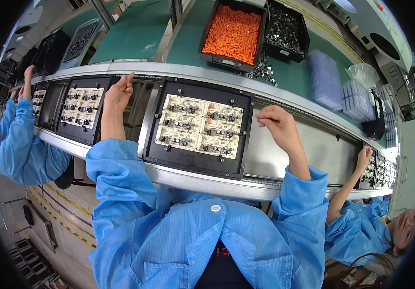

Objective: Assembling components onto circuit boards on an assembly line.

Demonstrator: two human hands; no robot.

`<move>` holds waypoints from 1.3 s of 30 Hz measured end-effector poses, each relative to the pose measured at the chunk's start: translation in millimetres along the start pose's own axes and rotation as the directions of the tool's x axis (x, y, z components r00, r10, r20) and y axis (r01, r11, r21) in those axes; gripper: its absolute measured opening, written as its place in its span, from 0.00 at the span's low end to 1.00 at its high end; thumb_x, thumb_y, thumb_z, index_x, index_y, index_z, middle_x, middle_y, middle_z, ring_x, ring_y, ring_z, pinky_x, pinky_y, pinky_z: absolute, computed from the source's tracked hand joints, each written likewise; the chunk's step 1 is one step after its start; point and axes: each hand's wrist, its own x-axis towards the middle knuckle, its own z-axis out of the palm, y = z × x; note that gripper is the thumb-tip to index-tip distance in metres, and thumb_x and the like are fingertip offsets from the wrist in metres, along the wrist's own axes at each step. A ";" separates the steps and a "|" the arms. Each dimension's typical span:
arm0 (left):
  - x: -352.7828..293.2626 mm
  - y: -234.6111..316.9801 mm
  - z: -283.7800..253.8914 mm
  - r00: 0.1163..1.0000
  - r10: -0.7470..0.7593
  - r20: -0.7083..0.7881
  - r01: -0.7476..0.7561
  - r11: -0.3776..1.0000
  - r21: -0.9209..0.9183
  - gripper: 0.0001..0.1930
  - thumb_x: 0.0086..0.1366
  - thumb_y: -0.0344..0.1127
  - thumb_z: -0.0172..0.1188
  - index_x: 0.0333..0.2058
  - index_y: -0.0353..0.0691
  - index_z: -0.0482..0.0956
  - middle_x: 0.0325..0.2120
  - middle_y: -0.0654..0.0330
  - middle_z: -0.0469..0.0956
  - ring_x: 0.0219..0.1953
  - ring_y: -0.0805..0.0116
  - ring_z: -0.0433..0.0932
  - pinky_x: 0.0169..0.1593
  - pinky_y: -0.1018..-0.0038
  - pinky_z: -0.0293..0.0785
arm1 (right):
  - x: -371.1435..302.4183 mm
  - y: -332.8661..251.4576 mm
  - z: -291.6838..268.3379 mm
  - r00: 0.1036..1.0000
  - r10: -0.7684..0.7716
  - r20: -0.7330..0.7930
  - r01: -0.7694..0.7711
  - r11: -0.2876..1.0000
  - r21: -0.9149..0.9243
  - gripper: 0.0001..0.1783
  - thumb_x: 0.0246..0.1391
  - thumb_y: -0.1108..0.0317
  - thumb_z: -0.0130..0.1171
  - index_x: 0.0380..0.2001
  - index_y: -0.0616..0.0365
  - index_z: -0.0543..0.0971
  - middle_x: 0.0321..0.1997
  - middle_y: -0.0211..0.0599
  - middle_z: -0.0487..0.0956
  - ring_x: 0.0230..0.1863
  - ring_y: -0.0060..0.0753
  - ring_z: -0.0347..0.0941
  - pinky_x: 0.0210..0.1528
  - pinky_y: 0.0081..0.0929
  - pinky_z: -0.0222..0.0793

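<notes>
The long conveyor line (284, 159) runs across the view from 9 o'clock to 3 o'clock, with the green counter (135, 33) behind it at 12 o'clock. On the line, right in front of the person, sits a black carrier tray (169, 156) holding a pale circuit board panel (198, 126) studded with small upright parts. The tray looks stiff and light enough to slide; the panel looks thin and fragile, so it is best taken by the bare black frame edges, never by the parts. The left hand (119, 92) rests at 10 o'clock of the tray, fingers spread and flat near the line's far rail, its grip apart and empty. The right hand (277, 123) hovers at 3 o'clock of the tray, fingers curled loosely; whether it pinches anything I cannot tell. A bin of orange parts (233, 32) and a bin of dark parts (284, 30) stand at 12 o'clock.
</notes>
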 end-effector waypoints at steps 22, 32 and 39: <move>-12.1 5.0 4.7 0.997 0.029 0.068 -0.038 0.990 0.135 0.12 0.63 0.34 0.61 0.43 0.35 0.78 0.36 0.59 0.79 0.29 0.78 0.71 0.30 0.84 0.66 | -21.6 -40.1 45.2 0.969 -0.120 0.216 0.207 0.875 -0.438 0.17 0.42 0.80 0.63 0.38 0.53 0.76 0.28 0.33 0.78 0.34 0.30 0.78 0.34 0.25 0.73; -19.1 8.3 10.6 0.994 0.043 0.097 -0.056 0.989 0.139 0.13 0.61 0.34 0.64 0.42 0.35 0.77 0.33 0.61 0.78 0.27 0.80 0.70 0.29 0.86 0.66 | -20.8 -44.5 48.2 0.957 -0.163 0.238 0.261 0.842 -0.472 0.16 0.40 0.79 0.63 0.34 0.54 0.76 0.27 0.32 0.77 0.31 0.31 0.77 0.34 0.26 0.73; -21.0 7.5 14.0 0.995 0.039 0.096 -0.058 0.978 0.202 0.15 0.60 0.34 0.64 0.44 0.34 0.78 0.33 0.61 0.78 0.27 0.80 0.69 0.29 0.87 0.65 | -21.8 -48.4 52.3 0.947 -0.220 0.236 0.318 0.764 -0.561 0.14 0.40 0.79 0.62 0.33 0.54 0.76 0.26 0.32 0.77 0.32 0.36 0.75 0.35 0.31 0.71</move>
